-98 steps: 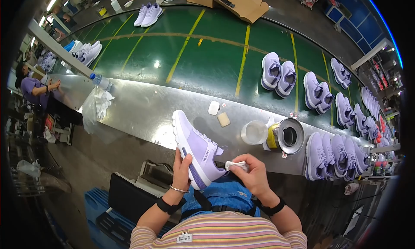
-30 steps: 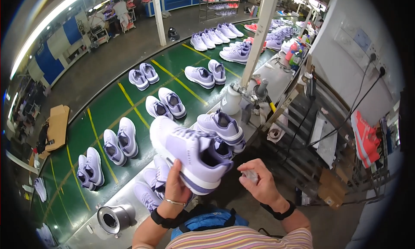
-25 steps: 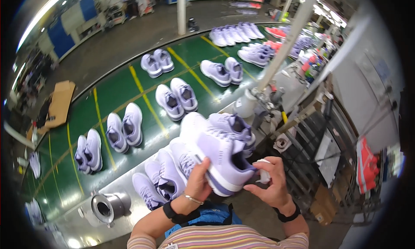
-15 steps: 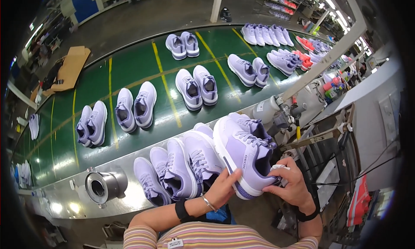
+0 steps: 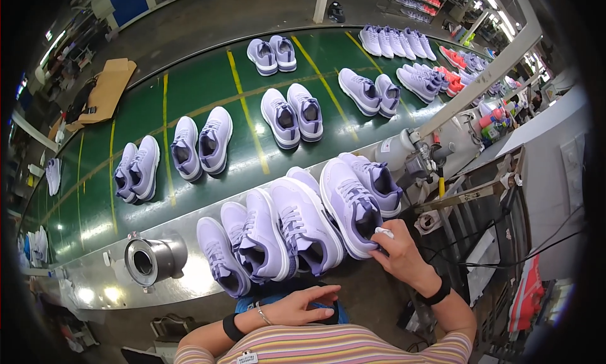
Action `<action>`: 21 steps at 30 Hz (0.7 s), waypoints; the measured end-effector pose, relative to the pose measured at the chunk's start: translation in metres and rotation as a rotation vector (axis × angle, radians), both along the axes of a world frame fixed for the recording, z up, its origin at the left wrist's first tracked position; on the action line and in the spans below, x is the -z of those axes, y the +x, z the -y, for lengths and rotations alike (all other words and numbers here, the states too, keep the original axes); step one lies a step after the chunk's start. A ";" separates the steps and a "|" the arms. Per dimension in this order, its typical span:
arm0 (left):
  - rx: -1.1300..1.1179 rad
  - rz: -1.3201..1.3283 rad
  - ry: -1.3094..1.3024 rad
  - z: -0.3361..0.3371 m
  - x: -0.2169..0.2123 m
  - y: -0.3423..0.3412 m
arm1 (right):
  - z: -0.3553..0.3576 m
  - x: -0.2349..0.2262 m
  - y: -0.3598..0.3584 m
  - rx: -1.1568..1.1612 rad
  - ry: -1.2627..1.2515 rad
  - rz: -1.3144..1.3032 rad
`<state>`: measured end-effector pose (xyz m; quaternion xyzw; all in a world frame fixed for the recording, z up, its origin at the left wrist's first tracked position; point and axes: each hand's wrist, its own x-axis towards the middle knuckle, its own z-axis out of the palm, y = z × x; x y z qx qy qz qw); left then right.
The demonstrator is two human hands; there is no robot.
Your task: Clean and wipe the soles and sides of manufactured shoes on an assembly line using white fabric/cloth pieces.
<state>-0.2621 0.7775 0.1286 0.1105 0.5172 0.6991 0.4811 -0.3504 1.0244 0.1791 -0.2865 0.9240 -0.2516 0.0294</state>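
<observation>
Lilac sneaker [image 5: 346, 203] under right hand [image 5: 399, 258]

Six lilac sneakers [image 5: 303, 228] are counted in the row on the steel bench [image 5: 183, 282]. Five pairs [image 5: 291, 114] are seen set apart on the green conveyor belt [image 5: 189, 99]. One metal canister [image 5: 151, 261] is seen. Two hands are seen.
</observation>
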 end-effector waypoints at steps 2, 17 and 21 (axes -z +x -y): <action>-0.004 -0.041 -0.021 0.000 0.001 0.002 | -0.002 0.007 -0.002 0.003 0.042 -0.043; -0.035 -0.177 -0.161 0.007 0.011 0.058 | -0.019 0.044 0.008 0.124 -0.013 -0.107; -0.134 -0.098 -0.203 0.023 0.015 0.088 | -0.013 0.017 0.024 0.262 -0.148 -0.280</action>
